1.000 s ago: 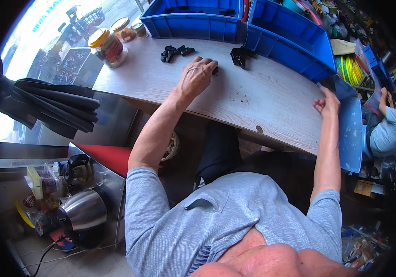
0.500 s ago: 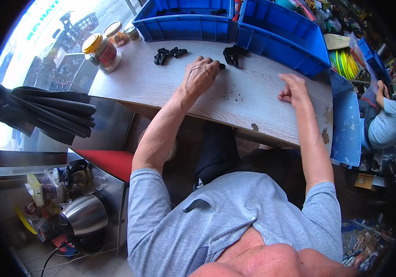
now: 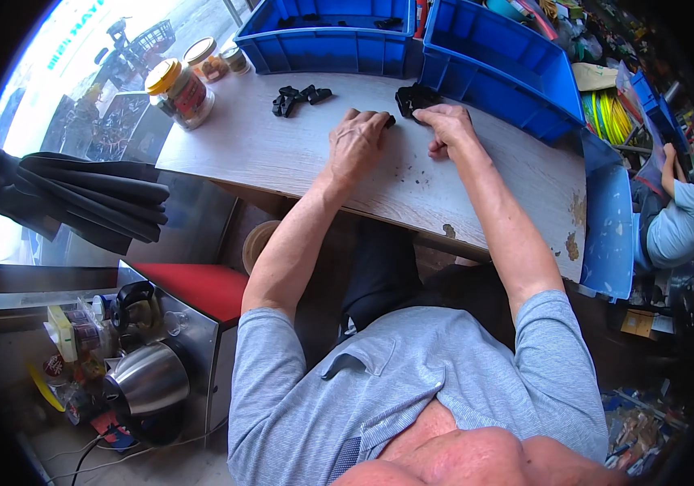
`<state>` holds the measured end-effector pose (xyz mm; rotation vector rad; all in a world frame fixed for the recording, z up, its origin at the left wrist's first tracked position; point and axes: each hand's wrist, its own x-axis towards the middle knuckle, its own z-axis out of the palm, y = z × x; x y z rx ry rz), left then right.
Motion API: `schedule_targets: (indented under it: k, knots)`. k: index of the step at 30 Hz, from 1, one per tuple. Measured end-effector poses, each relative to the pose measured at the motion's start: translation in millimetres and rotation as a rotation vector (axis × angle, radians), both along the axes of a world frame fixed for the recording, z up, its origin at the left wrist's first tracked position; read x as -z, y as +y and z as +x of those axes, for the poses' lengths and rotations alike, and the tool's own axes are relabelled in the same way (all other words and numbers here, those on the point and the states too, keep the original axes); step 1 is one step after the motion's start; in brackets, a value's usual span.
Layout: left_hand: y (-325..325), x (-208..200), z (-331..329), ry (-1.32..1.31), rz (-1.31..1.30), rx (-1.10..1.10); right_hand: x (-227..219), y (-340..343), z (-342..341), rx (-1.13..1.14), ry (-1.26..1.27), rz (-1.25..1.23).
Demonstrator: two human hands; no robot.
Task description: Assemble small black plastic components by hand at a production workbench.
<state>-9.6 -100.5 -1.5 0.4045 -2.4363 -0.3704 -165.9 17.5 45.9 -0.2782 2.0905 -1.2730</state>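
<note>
My left hand [image 3: 357, 144] rests low over the whitish wood-grain table [image 3: 242, 130], fingers curled round a small black plastic part [image 3: 389, 121] whose end sticks out beside the fingertips. Just right of it, my right hand [image 3: 449, 131] reaches to a small heap of black plastic parts [image 3: 413, 98]. Its index finger and thumb are drawn together at the near edge of that heap, and what lies between the tips is hidden. A second group of black plastic pieces [image 3: 298, 99] lies further left on the tabletop.
Two blue bins stand along the far edge: the left bin [image 3: 323, 53] holds some black pieces, the right bin [image 3: 501, 89] is angled. Jars [image 3: 181, 97] stand far left. Dark crumbs dot the tabletop. A steel kettle [image 3: 149, 377] sits lower left; another person [image 3: 679, 223] is at far right.
My right hand has moved left across the table to the heap of black parts. My left hand has shifted slightly right and nearer, still holding its black part.
</note>
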Motion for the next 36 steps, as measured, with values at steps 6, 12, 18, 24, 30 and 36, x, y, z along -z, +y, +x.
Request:
schedule_targets:
  k: [6,12,18,24,30,36]
  knots:
    - [0.6,3.3,4.8,0.063,0.052,0.029,9.1,-0.4,-2.3,-0.050,0.047,-0.024]
    - [13.5,-0.8,3.4,0.344,0.376,0.058,0.8,31.2,10.2,-0.233,0.078,0.009]
    - [23.7,-3.2,-10.0,0.277,0.218,0.150,8.3,47.2,12.4,-0.211,0.139,-0.094]
    - [23.7,0.6,-14.7,0.121,0.059,0.264,6.5,40.3,13.5,-0.251,0.141,-0.063]
    - [33.7,-8.0,-4.6,0.010,0.020,0.315,13.7,43.6,7.7,-0.286,0.162,-0.022]
    - [36.6,-8.3,5.2,-0.120,-0.096,0.245,2.5,41.5,12.5,-0.306,0.141,0.023]
